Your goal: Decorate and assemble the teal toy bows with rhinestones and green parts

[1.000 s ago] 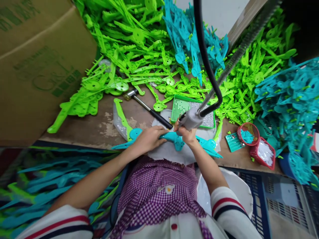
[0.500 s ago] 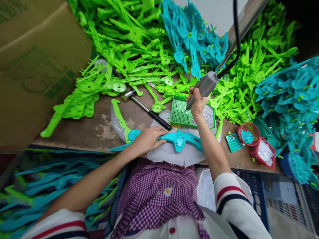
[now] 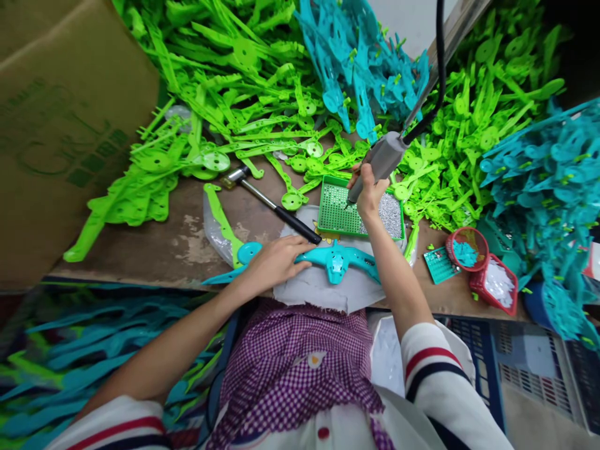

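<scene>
Head view: compared with one second ago, the right hand (image 3: 372, 192) has left the blue plastic part (image 3: 336, 264) and now stands over the green tray (image 3: 332, 214); against half a second ago, its place is nearly unchanged. Right hand grasps the grey power driver (image 3: 382, 157), held at a slant, tip down at the perforated half of the tray. Whether the tip touches the tray: cannot tell. The other half of the tray carries small silvery pieces (image 3: 390, 212).

Left hand (image 3: 275, 261) lies across one arm of the blue part, fingers on the far side and thumb on the near side, gripping it. Blue part rests on a pale cloth (image 3: 323, 294) at the near edge of the worktop (image 3: 159, 244), directly in front of the checked apron (image 3: 300, 362). Hammer (image 3: 293, 220) lies beyond the left hand, handle end near the tray. Green parts (image 3: 244, 56) are heaped behind.
</scene>
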### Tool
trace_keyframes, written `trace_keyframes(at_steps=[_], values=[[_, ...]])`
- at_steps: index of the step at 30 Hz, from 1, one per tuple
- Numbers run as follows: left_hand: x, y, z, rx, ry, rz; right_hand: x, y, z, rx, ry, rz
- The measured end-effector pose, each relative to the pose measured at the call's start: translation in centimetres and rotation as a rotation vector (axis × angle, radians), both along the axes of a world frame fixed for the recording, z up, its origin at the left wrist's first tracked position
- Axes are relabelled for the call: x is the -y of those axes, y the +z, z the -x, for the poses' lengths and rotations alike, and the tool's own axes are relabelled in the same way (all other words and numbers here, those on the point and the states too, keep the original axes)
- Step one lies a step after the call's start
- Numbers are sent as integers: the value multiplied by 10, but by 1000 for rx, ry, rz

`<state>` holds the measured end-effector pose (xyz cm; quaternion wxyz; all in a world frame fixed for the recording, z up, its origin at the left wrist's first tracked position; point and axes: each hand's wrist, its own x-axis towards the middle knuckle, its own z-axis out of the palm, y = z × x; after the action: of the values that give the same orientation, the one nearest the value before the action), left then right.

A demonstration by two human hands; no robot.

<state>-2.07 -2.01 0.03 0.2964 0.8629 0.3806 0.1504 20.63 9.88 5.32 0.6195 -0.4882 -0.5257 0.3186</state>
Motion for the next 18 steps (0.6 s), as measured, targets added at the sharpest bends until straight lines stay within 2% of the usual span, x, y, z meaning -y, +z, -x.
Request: trace_keyframes(at_steps=[3, 6, 8, 11, 15, 18], values=[[0, 4, 0, -4, 10, 3, -2, 6, 0, -12, -12, 6], [0, 8, -1, -16, 12, 5, 5, 23, -4, -13, -21, -13], [0, 8, -1, -26, 22, 11, 25, 36, -8, -32, -28, -40], [0, 5, -1, -22, 29, 15, 77, 45, -13, -81, 19, -46], [1, -1, 0, -4, 12, 4, 149, 27, -14, -150, 195, 39], [1, -3, 0, -17, 14, -17, 171, 8, -13, -236, 224, 135]])
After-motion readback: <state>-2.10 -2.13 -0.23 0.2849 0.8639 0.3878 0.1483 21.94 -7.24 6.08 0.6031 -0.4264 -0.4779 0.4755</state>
